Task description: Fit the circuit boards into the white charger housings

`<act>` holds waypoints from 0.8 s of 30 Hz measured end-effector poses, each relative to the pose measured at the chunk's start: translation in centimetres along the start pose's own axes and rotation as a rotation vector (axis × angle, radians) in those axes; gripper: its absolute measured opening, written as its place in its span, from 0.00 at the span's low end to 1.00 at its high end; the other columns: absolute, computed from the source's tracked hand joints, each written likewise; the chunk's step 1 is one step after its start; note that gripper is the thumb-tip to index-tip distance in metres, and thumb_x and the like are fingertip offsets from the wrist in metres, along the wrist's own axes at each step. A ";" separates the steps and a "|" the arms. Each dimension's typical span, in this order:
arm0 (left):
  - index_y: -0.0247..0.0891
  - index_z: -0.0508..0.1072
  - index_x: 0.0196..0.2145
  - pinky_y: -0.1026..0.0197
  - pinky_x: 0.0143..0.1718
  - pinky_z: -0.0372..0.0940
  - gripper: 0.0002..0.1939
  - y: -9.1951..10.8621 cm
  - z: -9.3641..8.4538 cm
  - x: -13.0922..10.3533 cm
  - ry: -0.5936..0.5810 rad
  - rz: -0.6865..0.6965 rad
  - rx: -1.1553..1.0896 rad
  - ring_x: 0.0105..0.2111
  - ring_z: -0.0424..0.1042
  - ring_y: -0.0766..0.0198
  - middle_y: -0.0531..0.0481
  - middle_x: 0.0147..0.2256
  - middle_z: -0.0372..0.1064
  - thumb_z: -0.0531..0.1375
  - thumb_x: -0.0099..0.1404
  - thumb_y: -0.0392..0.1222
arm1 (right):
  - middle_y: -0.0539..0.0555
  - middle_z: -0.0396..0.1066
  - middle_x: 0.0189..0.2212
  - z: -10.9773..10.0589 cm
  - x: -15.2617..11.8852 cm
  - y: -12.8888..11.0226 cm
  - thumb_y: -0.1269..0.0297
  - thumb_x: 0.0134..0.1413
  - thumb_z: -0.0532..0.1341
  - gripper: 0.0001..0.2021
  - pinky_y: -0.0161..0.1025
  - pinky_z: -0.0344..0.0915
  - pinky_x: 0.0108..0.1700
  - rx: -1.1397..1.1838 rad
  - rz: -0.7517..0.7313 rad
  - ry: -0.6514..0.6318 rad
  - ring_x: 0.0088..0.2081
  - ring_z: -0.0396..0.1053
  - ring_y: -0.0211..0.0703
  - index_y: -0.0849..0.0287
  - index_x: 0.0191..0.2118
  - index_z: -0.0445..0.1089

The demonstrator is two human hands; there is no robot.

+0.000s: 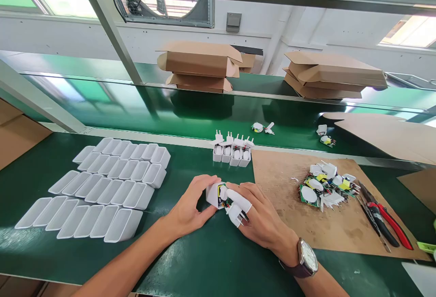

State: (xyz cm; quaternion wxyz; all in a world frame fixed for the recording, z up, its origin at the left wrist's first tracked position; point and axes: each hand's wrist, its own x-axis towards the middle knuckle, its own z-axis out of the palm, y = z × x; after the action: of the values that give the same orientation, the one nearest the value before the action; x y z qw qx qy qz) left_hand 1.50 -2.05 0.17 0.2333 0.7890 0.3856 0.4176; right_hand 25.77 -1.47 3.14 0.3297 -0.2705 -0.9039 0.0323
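— Hands?
— Left hand (195, 204) holds a case (211, 195), centre, board (220, 189) inside; right hand (264, 220) touches its plug (235, 215), grip unclear.
— Others?
— Twelve o'clock: four cases (235, 161), parts inside, plugs (229, 140) above. Nine: open rows (102, 185).

White casing (211, 194), dark green table (194, 265), brown sheet (282, 210) — blotched, red-and-black pliers (395, 228)

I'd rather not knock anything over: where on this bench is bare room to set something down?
Bare green bench lies between the rows of casings and the four plug-topped casings, and between the forearms, nearer than the held casing. The brown sheet is mostly bare left of the circuit-board pile. Crowded: the casing rows, and the sheet's right side, with pliers.
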 end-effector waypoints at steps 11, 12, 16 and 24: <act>0.50 0.45 0.73 0.50 0.61 0.69 0.38 -0.4 0.5 -0.7 -0.161 -0.154 -0.167 0.60 0.72 0.57 0.42 0.66 0.64 0.57 0.71 0.35 | 0.61 0.71 0.54 -0.3 0.7 0.0 0.59 0.73 0.55 0.16 0.53 0.74 0.53 0.330 0.188 0.007 0.52 0.70 0.51 0.53 0.61 0.65; 0.49 0.45 0.73 0.50 0.63 0.67 0.37 -0.4 0.4 -0.7 -0.167 -0.190 -0.192 0.62 0.71 0.57 0.42 0.66 0.64 0.56 0.72 0.35 | 0.61 0.70 0.56 0.0 0.6 0.3 0.62 0.73 0.55 0.15 0.52 0.74 0.55 0.322 0.198 0.001 0.55 0.70 0.50 0.52 0.60 0.67; 0.43 0.48 0.72 0.47 0.68 0.63 0.33 -0.1 0.2 -0.4 -0.136 -0.311 -0.349 0.66 0.66 0.54 0.39 0.67 0.63 0.56 0.75 0.41 | 0.61 0.69 0.59 1.7 -0.3 1.3 0.67 0.71 0.58 0.16 0.48 0.76 0.56 0.278 0.146 -0.053 0.56 0.73 0.48 0.53 0.61 0.66; 0.48 0.39 0.74 0.43 0.70 0.56 0.39 0.6 -0.2 -0.6 -0.118 -0.374 -0.430 0.68 0.62 0.53 0.39 0.69 0.59 0.57 0.76 0.48 | 0.60 0.71 0.57 1.4 -0.6 1.2 0.74 0.70 0.54 0.17 0.43 0.79 0.50 0.139 0.091 -0.048 0.51 0.75 0.46 0.52 0.59 0.68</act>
State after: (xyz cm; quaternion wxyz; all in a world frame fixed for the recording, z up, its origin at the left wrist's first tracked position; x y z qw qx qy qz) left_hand 1.34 -2.86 0.40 0.4901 0.6595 0.4128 0.3930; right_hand 25.85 -0.62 1.41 0.3242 -0.2870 -0.8939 0.1164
